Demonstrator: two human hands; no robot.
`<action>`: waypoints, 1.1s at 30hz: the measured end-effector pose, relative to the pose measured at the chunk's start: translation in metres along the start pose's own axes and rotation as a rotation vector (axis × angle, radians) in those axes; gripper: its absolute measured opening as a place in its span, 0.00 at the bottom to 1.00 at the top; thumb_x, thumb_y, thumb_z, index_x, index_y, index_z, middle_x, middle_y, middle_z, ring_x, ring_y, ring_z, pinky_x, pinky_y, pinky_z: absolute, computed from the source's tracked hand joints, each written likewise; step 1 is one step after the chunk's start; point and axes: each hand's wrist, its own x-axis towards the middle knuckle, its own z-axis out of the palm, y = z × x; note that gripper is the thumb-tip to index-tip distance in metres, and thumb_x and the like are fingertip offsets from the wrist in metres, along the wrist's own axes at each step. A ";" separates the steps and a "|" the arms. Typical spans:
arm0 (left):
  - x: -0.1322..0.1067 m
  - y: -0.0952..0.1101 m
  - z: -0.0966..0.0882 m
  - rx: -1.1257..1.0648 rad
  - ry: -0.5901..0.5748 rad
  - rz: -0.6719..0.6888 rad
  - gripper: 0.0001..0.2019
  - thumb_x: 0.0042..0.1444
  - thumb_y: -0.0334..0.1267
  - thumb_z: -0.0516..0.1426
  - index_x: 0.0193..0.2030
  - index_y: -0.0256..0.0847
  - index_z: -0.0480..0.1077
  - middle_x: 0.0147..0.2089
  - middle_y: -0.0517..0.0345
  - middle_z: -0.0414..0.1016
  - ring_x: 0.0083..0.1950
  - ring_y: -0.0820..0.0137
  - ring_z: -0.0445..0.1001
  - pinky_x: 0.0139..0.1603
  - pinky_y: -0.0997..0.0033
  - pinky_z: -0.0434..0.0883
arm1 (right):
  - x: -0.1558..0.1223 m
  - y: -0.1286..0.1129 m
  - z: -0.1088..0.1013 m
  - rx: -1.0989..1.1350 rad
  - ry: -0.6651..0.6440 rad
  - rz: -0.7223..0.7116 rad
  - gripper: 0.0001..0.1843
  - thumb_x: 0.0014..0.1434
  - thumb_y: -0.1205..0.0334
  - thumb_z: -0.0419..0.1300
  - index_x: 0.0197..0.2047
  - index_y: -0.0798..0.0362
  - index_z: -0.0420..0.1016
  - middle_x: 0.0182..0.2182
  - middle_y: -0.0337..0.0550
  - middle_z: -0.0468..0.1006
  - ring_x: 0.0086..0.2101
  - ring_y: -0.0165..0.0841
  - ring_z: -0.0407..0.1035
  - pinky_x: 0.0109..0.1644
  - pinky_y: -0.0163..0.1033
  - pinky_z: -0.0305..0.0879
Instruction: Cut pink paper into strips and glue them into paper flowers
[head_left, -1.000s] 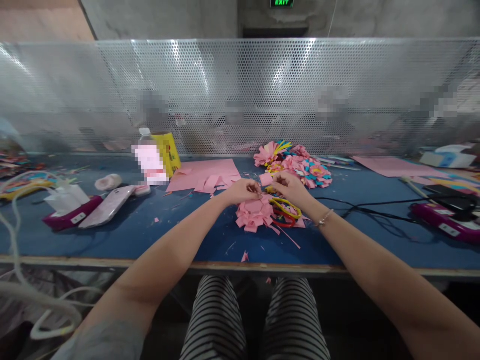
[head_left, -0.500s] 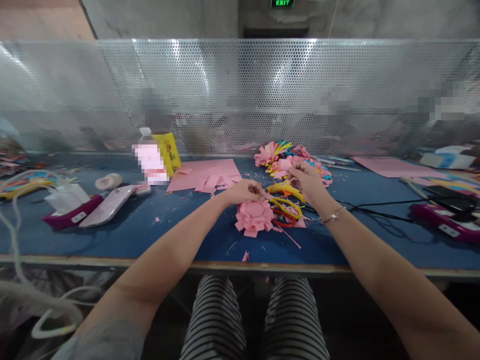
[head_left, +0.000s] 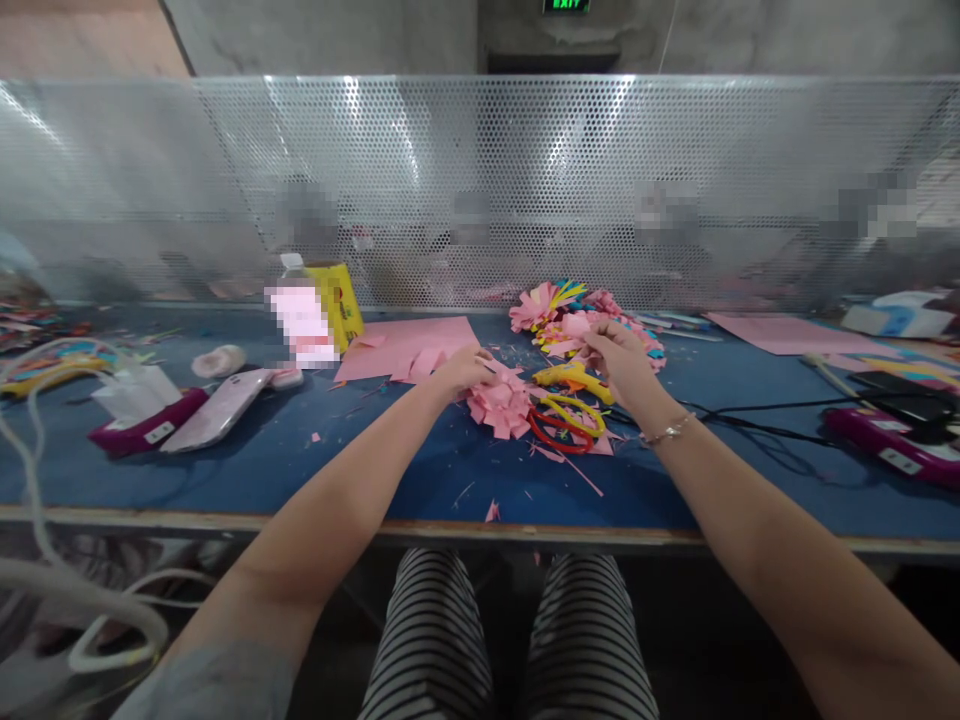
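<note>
- Left hand [head_left: 466, 372]: its fingers are closed upon the edge of the pink flower [head_left: 501, 405], at the flower's 10 o'clock; the fingertips are partly hidden. Here 12 o'clock means away from the person.
- Right hand [head_left: 621, 358]: it is at 2 o'clock from the flower, above the table [head_left: 187, 490], and it pinches a pink piece [head_left: 576, 325] between thumb and fingers. On its wrist there is a bracelet [head_left: 670, 430].
- The flower is in front of the person, tilted, with its folded petals spread toward 5 o'clock.
- The yellow glue gun [head_left: 574, 382] lies between 2 and 3 o'clock from the flower, just under the right hand, its nozzle toward 9.
- A yellow loop [head_left: 592, 420] and a red loop [head_left: 551, 436], which look like scissor handles, lie between 3 and 4 o'clock, near the flower.
- A pile of paper flowers [head_left: 536, 306] is between 1 and 2 o'clock, behind the pink piece.
- At 10 o'clock lies a pink sheet [head_left: 420, 335] with cut strips on it; farther on, a bottle [head_left: 300, 320] and a yellow box [head_left: 343, 305] stand side by side.
- At 9 o'clock, well apart, the phone [head_left: 217, 415] leans against a purple socket [head_left: 135, 432].
- At 12 o'clock a perforated screen [head_left: 420, 150] rises behind everything.
</note>
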 end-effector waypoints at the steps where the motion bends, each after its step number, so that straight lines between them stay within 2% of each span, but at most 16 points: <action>1: -0.001 0.000 -0.002 -0.005 -0.049 -0.060 0.23 0.31 0.29 0.60 0.40 0.39 0.66 0.29 0.61 0.69 0.22 0.77 0.64 0.23 0.75 0.60 | 0.000 0.000 0.000 0.006 0.000 0.002 0.11 0.42 0.59 0.58 0.23 0.52 0.58 0.18 0.33 0.61 0.20 0.24 0.59 0.21 0.30 0.54; 3: -0.003 0.002 -0.006 -0.045 -0.113 -0.143 0.26 0.30 0.29 0.61 0.43 0.40 0.66 0.23 0.64 0.67 0.19 0.77 0.62 0.22 0.74 0.60 | -0.001 -0.001 0.000 0.015 0.000 0.005 0.10 0.42 0.59 0.58 0.23 0.52 0.58 0.18 0.33 0.61 0.20 0.24 0.59 0.21 0.30 0.54; 6: -0.005 0.005 -0.010 -0.111 -0.149 -0.197 0.29 0.31 0.27 0.60 0.46 0.40 0.64 0.18 0.67 0.63 0.16 0.79 0.59 0.21 0.74 0.59 | -0.002 -0.003 0.001 0.021 -0.004 0.008 0.10 0.42 0.60 0.58 0.23 0.52 0.59 0.17 0.33 0.62 0.20 0.24 0.59 0.20 0.30 0.53; 8: -0.005 0.006 -0.010 -0.163 -0.173 -0.191 0.27 0.31 0.26 0.60 0.44 0.39 0.65 0.18 0.67 0.64 0.16 0.80 0.58 0.20 0.76 0.59 | -0.003 -0.004 0.002 0.018 -0.010 0.024 0.10 0.42 0.60 0.58 0.23 0.52 0.59 0.17 0.33 0.62 0.20 0.24 0.59 0.21 0.30 0.54; 10: -0.003 0.004 -0.008 -0.265 -0.172 -0.126 0.22 0.32 0.25 0.59 0.40 0.39 0.66 0.22 0.64 0.67 0.18 0.80 0.60 0.20 0.77 0.59 | -0.004 -0.005 0.003 0.030 -0.021 0.048 0.10 0.42 0.61 0.59 0.23 0.52 0.59 0.18 0.33 0.62 0.21 0.24 0.60 0.21 0.30 0.55; 12: 0.001 0.003 -0.005 -0.382 -0.086 -0.001 0.17 0.33 0.25 0.58 0.34 0.38 0.65 0.25 0.62 0.68 0.20 0.80 0.62 0.21 0.78 0.59 | -0.005 -0.006 0.004 0.066 -0.047 0.056 0.10 0.41 0.61 0.59 0.23 0.52 0.59 0.19 0.33 0.62 0.22 0.24 0.61 0.22 0.29 0.56; 15: 0.005 0.002 -0.002 -0.474 0.195 0.213 0.10 0.35 0.25 0.57 0.28 0.37 0.64 0.25 0.62 0.66 0.23 0.81 0.62 0.23 0.79 0.60 | -0.009 -0.008 0.005 0.139 -0.116 0.033 0.11 0.40 0.61 0.60 0.23 0.52 0.59 0.19 0.32 0.63 0.23 0.24 0.62 0.23 0.29 0.58; 17: 0.007 0.003 -0.002 -0.482 0.364 0.311 0.09 0.36 0.25 0.57 0.27 0.36 0.63 0.26 0.63 0.65 0.25 0.81 0.62 0.26 0.79 0.61 | -0.012 -0.009 0.006 0.163 -0.201 0.027 0.11 0.40 0.61 0.61 0.23 0.52 0.60 0.19 0.32 0.64 0.23 0.24 0.63 0.25 0.29 0.59; 20: 0.009 0.005 -0.004 -0.497 0.504 0.380 0.09 0.37 0.26 0.57 0.28 0.36 0.63 0.27 0.62 0.64 0.28 0.80 0.62 0.30 0.77 0.62 | -0.019 -0.008 0.008 0.113 -0.421 0.053 0.10 0.42 0.61 0.61 0.25 0.53 0.63 0.21 0.34 0.68 0.24 0.24 0.65 0.28 0.30 0.62; 23: 0.011 0.004 -0.004 -0.555 0.576 0.440 0.09 0.37 0.25 0.57 0.28 0.35 0.63 0.28 0.62 0.64 0.29 0.80 0.62 0.32 0.77 0.62 | -0.025 -0.003 0.013 -0.007 -0.656 0.113 0.08 0.45 0.62 0.61 0.27 0.54 0.65 0.23 0.36 0.71 0.25 0.25 0.66 0.30 0.32 0.63; 25: 0.013 0.004 -0.003 -0.625 0.585 0.482 0.10 0.38 0.26 0.57 0.29 0.36 0.63 0.29 0.61 0.64 0.29 0.80 0.63 0.33 0.77 0.62 | -0.026 0.003 0.016 -0.071 -0.741 0.151 0.08 0.46 0.62 0.60 0.27 0.55 0.64 0.23 0.37 0.72 0.25 0.25 0.67 0.31 0.32 0.63; 27: 0.013 0.006 -0.001 -0.717 0.557 0.499 0.10 0.38 0.27 0.58 0.30 0.36 0.62 0.29 0.62 0.64 0.29 0.80 0.63 0.32 0.77 0.63 | -0.027 0.008 0.020 -0.103 -0.762 0.166 0.08 0.46 0.62 0.60 0.27 0.55 0.64 0.24 0.37 0.72 0.26 0.25 0.68 0.32 0.33 0.64; 33: 0.003 0.017 0.001 -0.956 0.363 0.396 0.08 0.40 0.25 0.56 0.28 0.37 0.61 0.23 0.64 0.62 0.22 0.82 0.61 0.23 0.79 0.59 | -0.026 0.014 0.027 -0.118 -0.667 0.167 0.08 0.45 0.62 0.59 0.25 0.55 0.62 0.22 0.35 0.71 0.26 0.26 0.69 0.30 0.32 0.63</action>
